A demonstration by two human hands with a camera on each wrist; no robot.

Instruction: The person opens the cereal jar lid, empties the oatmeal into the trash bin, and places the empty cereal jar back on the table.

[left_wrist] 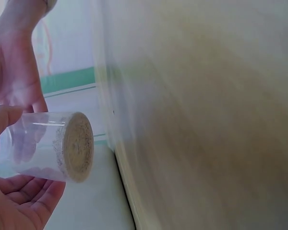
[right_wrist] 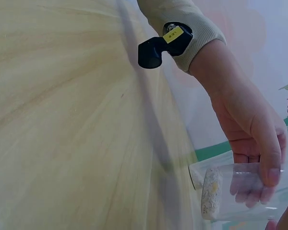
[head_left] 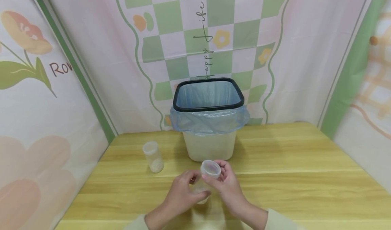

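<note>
A clear plastic jar [left_wrist: 43,139] with pale grainy matter at its bottom is tilted above the table in front of me. My left hand [head_left: 183,192] grips its body, thumb on one side and fingers on the other. At the top, my right hand [head_left: 227,184] pinches the translucent round lid [head_left: 210,169] between thumb and fingers. The frames do not show whether lid and jar are fastened together. In the right wrist view, the grainy layer [right_wrist: 211,194] lies against the jar's base. A similar jar [head_left: 153,158] stands upright to the left, with pale matter at its bottom.
Behind my hands stands a whitish bin [head_left: 210,147] with a black rim [head_left: 209,109] and a blue bag [head_left: 210,121] folded over it. Wood-grain tabletop [head_left: 293,175] extends to both sides. A patterned cloth [head_left: 244,36] hangs behind the table.
</note>
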